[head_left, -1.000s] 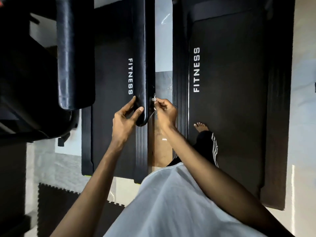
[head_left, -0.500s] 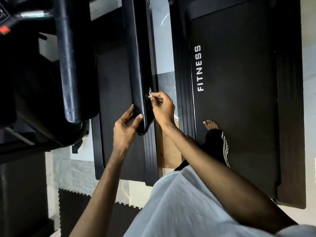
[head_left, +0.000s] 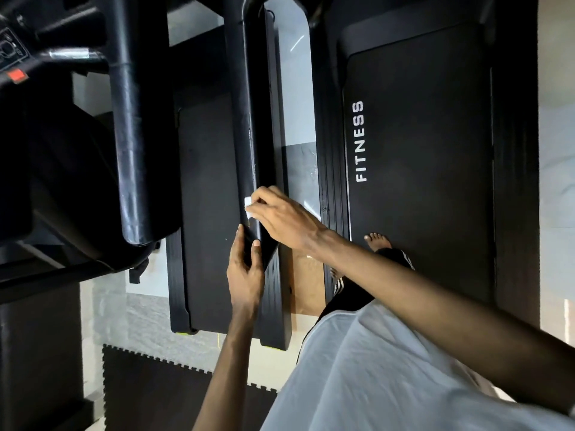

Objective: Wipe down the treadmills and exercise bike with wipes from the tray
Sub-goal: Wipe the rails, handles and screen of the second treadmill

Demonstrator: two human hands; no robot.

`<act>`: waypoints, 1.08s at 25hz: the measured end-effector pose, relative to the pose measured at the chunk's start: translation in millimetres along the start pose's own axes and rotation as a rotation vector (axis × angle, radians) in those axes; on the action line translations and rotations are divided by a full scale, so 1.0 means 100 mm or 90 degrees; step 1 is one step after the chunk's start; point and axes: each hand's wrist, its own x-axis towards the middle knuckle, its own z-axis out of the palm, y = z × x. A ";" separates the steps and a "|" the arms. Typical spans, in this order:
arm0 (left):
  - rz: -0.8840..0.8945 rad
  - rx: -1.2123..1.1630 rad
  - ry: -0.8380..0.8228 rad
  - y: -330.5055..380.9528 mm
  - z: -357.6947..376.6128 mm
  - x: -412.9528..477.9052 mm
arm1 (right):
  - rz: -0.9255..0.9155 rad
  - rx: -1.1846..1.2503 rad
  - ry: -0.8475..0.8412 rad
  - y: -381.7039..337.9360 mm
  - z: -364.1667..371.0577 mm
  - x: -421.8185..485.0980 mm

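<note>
Two black treadmills lie below me. The left treadmill has a black handrail running toward me. My left hand grips the near end of that handrail, thumb on one side and fingers on the other. My right hand pinches a small white wipe and presses it against the rail just above my left hand. The right treadmill carries the word FITNESS on its belt, and my bare foot stands on it. No tray is in view.
A second thick black handrail and a console with a red button sit at the left. A strip of pale floor separates the treadmills. Black interlocking floor mats lie at the bottom left. My white shirt fills the bottom right.
My right hand has moved from the rail's right side onto its top face with the wipe. My left hand keeps its grip on the rail end. The view shifted forward.
</note>
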 end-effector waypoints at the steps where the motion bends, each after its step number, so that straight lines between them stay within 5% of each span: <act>1: 0.004 0.010 -0.001 0.00 0.03 -0.01 | -0.004 0.011 -0.011 0.05 -0.03 0.01; 8: 0.013 0.095 -0.041 0.16 0.11 0.23 | 0.404 0.341 0.311 0.13 0.07 0.31; 17: 0.050 0.056 0.105 0.23 0.31 0.35 | 0.692 0.503 0.266 0.51 0.20 0.39; 23: 0.016 -0.005 0.168 0.24 0.32 0.33 | 0.582 0.506 0.253 0.22 0.17 0.24; 27: 0.019 -0.027 0.166 0.25 0.32 0.33 | 0.759 0.540 0.295 0.56 0.26 0.52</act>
